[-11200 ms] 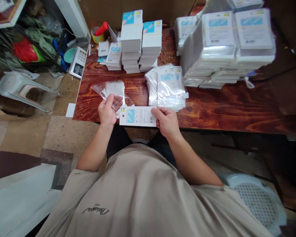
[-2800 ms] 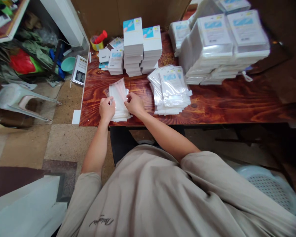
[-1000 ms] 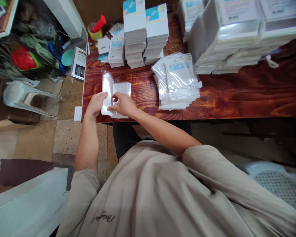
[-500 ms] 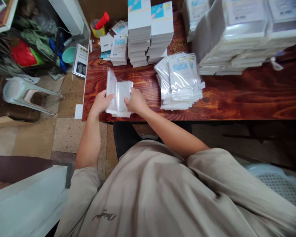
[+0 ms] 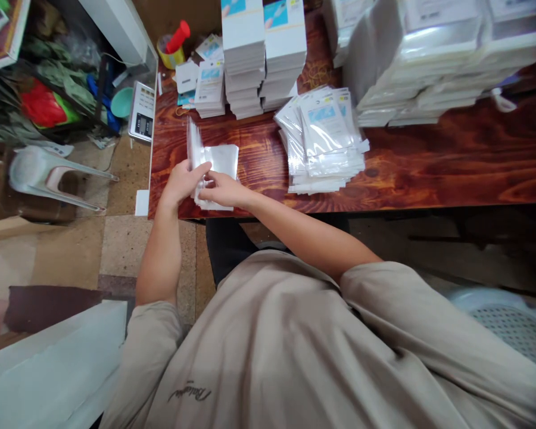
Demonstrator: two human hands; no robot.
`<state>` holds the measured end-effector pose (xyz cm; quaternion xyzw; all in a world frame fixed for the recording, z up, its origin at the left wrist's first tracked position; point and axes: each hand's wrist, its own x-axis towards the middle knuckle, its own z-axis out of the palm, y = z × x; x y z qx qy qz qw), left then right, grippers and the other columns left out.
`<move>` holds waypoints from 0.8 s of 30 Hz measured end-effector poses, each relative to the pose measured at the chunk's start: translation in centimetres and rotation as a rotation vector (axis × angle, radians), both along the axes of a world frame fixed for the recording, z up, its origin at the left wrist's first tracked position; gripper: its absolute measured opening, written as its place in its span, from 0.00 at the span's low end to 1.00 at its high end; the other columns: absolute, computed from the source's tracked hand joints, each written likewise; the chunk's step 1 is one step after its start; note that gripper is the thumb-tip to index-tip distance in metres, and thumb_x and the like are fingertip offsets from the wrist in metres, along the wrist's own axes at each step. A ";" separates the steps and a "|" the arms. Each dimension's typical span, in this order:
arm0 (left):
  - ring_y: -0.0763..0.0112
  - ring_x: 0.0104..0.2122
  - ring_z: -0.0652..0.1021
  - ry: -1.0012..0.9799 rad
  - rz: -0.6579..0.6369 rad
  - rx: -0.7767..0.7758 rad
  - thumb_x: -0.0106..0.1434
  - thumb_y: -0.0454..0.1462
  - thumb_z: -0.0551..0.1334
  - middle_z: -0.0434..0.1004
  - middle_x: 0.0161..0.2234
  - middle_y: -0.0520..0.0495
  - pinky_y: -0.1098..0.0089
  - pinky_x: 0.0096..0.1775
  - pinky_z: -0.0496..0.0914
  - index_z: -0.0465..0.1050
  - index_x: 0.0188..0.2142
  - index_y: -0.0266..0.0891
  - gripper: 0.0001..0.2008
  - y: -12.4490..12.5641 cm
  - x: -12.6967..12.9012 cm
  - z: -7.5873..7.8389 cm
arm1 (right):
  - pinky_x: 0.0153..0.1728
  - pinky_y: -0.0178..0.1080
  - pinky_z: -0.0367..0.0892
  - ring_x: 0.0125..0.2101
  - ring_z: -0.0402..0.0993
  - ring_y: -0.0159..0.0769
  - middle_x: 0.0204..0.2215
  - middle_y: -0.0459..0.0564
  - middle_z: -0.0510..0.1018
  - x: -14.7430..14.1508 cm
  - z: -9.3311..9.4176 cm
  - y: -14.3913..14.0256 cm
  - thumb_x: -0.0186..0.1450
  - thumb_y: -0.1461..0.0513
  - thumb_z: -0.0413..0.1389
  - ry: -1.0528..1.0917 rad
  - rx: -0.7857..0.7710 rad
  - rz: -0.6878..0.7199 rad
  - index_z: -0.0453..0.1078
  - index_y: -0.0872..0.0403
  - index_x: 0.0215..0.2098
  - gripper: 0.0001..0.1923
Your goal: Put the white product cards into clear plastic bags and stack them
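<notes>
At the table's left end, my left hand grips a few clear plastic sleeves that stand up on edge, its thumb pointing right. My right hand reaches in from the right; its fingers pinch at the sleeves close to the left thumb, and the exact contact is partly hidden. Beneath and to the right of both hands lies a flat, shiny whitish sleeve pile. Further right, a loose pile of filled card packs in clear plastic rests on the table.
Tall stacks of printed cards stand at the back, beside a smaller card stack and a tape roll holding a red object. Large bundles of packs fill the back right. A digital scale sits left of the table.
My right hand has moved left from the sleeves' right edge to beside my left thumb. The sleeves on the left now stand more upright, and the view has shifted slightly.
</notes>
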<state>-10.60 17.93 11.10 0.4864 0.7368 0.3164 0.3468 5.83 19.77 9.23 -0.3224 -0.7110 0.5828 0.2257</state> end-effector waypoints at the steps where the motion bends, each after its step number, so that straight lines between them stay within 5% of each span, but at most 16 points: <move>1: 0.66 0.33 0.74 0.015 0.012 0.010 0.59 0.43 0.65 0.78 0.34 0.44 0.69 0.34 0.67 0.76 0.36 0.35 0.13 0.0 -0.1 0.0 | 0.47 0.41 0.72 0.40 0.77 0.39 0.45 0.54 0.82 0.4 -0.1 -0.1 0.61 0.64 0.58 0.015 0.010 0.031 0.72 0.60 0.57 0.25; 7: 0.73 0.24 0.69 -0.158 0.075 -0.011 0.56 0.36 0.61 0.72 0.27 0.48 0.72 0.26 0.60 0.73 0.31 0.35 0.06 -0.3 -0.9 0.1 | 0.48 0.41 0.69 0.43 0.76 0.39 0.46 0.55 0.81 2.4 -0.8 -1.3 0.71 0.53 0.55 0.051 0.172 0.076 0.77 0.59 0.53 0.21; 12: 0.73 0.24 0.70 -0.294 0.049 -0.027 0.55 0.36 0.62 0.73 0.27 0.49 0.72 0.27 0.63 0.73 0.32 0.35 0.05 -0.5 -0.7 0.5 | 0.48 0.41 0.68 0.43 0.75 0.39 0.54 0.59 0.76 0.3 -2.5 -1.4 0.66 0.59 0.63 -0.086 0.310 -0.109 0.70 0.58 0.62 0.27; 24: 0.70 0.29 0.76 -0.351 0.008 -0.092 0.55 0.39 0.66 0.79 0.32 0.44 0.71 0.32 0.69 0.77 0.38 0.33 0.13 -0.8 -0.8 0.5 | 0.43 0.36 0.64 0.40 0.77 0.37 0.43 0.47 0.83 -0.2 -2.1 2.1 0.67 0.55 0.64 -0.168 0.333 -0.129 0.77 0.51 0.52 0.17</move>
